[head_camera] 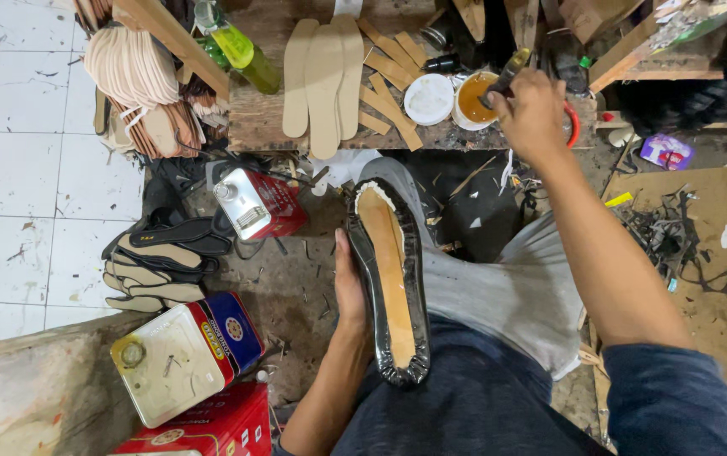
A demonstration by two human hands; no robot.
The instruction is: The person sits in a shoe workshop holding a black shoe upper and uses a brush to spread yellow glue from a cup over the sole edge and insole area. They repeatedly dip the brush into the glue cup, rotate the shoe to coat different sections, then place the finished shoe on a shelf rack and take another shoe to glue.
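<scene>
Gluing step: left hand [349,287] grips shoe [389,283] sole-up on knee; right hand [532,110] clasps brush [507,76] in glue pot [473,97]. Next likely: loaded brush onto insole, steadily.

Glossy black leather-like shoe upper [414,279] around a matt tan board insole [387,270]; rough wooden bench [262,118]; shiny metal tins [179,359].

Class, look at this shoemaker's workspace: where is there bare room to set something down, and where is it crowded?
Free patches: the white tiled floor left of the stacked tan insoles, and the brown cardboard sheet at right. Crowded: the wooden bench holding flat beige insoles, the white glue pot under the right hand, and ground around the red tins.
</scene>
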